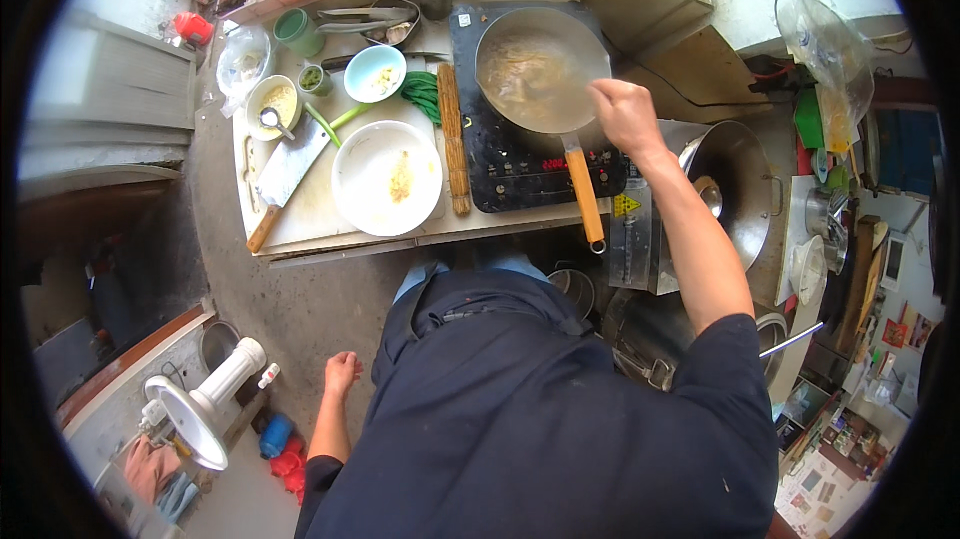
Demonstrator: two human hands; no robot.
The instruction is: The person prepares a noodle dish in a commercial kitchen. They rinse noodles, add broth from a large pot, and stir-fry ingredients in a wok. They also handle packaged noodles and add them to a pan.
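My right hand is closed in a fist over the right rim of a frying pan. Whether it grips anything small is hidden by the fingers. Brownish liquid with pieces of food sits in the pan, blurred by steam. The pan rests on a black induction cooktop with lit red digits, and its wooden handle points toward me, untouched. Down by my side hangs my left hand, fingers loosely curled, with nothing visible in it.
Left of the cooktop, a bamboo brush lies beside a white bowl with food residue. A cleaver rests on the cutting board, near a light-blue bowl and a bowl with a spoon. To the right stands a large wok.
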